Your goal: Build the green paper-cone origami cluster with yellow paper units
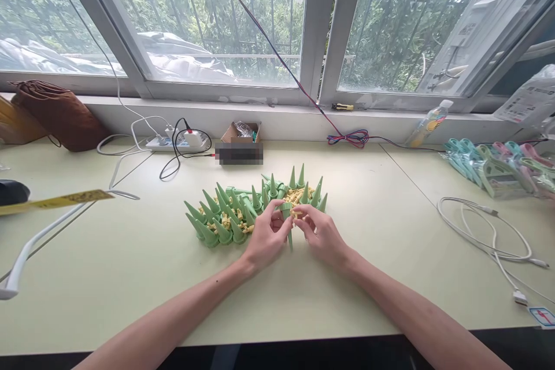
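My left hand point(269, 232) is closed around a green plastic watering spike point(290, 238), its collar up and its tip pointing down. Between the fingertips of my right hand point(319, 233) is a small yellow plastic valve point(296, 214), right beside the spike's collar; whether the two touch I cannot tell. Behind my hands stand several more green spikes point(223, 232), mostly tips up, with some lying on their sides. Small yellow valves point(226, 221) are scattered among them, and a heap of yellow valves point(299, 195) lies just beyond my fingers.
A small cardboard box point(255, 134) and a power strip point(173, 141) stand at the back. On the right are a coiled white cable point(489, 251), pastel plastic clips point(494, 167) and a bottle point(431, 123). A white stand arm point(30, 243) and a brown pouch point(60, 115) are left.
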Motion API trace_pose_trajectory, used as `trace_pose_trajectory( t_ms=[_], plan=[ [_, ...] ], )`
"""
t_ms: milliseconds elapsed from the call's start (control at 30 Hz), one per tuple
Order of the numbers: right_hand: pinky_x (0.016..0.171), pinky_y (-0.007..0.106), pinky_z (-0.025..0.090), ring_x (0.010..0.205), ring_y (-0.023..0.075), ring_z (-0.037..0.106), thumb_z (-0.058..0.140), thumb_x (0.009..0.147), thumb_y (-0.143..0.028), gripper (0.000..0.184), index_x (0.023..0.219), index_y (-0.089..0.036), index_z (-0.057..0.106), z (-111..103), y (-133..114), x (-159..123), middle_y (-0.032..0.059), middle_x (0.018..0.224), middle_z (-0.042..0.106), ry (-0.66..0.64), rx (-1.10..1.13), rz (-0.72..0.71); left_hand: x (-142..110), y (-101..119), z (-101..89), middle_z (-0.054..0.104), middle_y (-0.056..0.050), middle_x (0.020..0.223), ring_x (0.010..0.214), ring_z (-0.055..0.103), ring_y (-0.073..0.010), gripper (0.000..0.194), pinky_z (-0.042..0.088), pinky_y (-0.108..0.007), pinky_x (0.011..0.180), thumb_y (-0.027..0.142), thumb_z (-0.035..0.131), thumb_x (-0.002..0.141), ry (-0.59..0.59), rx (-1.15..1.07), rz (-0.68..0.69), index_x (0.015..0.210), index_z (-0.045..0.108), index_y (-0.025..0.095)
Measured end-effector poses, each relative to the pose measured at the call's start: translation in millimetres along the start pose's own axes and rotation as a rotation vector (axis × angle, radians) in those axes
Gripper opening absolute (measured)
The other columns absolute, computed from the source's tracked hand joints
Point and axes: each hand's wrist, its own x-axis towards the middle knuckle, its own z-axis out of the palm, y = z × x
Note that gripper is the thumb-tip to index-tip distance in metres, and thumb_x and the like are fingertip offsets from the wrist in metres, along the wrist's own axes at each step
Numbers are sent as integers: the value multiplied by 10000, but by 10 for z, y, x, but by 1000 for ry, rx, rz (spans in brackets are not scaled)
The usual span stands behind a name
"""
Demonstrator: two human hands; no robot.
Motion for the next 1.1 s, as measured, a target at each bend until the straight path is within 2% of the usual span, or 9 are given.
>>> trace_pose_trajectory(
  t_ms=[167, 333, 567, 933, 1100],
  plan=[
    [598, 265, 512, 740, 172, 664, 518, 988, -286, 181, 1098, -175, 609, -8, -8, 9, 88, 996, 712, 1, -38, 5, -8, -10, 2, 437, 80, 618, 532, 489, -103, 296, 423, -204, 509, 334, 585, 918, -11, 55, 27, 1174, 491, 218],
    [593, 262, 507, 706, 166, 663, 512, 993, -302, 183, 1091, -178, 605, -9, -7, 0, 79, 962, 712, -1, -20, -1, -11, -17, 5, 453, 76, 621, 546, 491, -108, 283, 421, -210, 520, 311, 569, 925, -16, 85, 49, 1180, 484, 222],
    [575, 261, 492, 613, 140, 611, 487, 1008, -320, 198, 1073, -169, 598, 9, 28, -12, 75, 913, 700, -1, -3, -23, -2, -17, -16, 450, 76, 613, 539, 451, -95, 280, 394, -201, 521, 260, 571, 917, 17, 204, 216, 1180, 493, 206],
    [597, 251, 495, 634, 146, 621, 469, 1021, -370, 250, 1059, -174, 620, -25, 17, -22, 66, 852, 714, 41, -96, -79, -34, 8, 5, 466, 76, 628, 497, 502, -97, 362, 456, -210, 488, 363, 582, 930, -33, 66, 116, 1237, 469, 207],
    [537, 231, 428, 548, 123, 544, 466, 1019, -399, 275, 983, -171, 617, -28, 19, -25, 26, 718, 657, 61, -127, -87, -44, 2, 10, 472, 69, 623, 510, 505, -106, 384, 461, -218, 493, 367, 584, 931, -54, 84, 139, 1257, 470, 200]
  ],
)
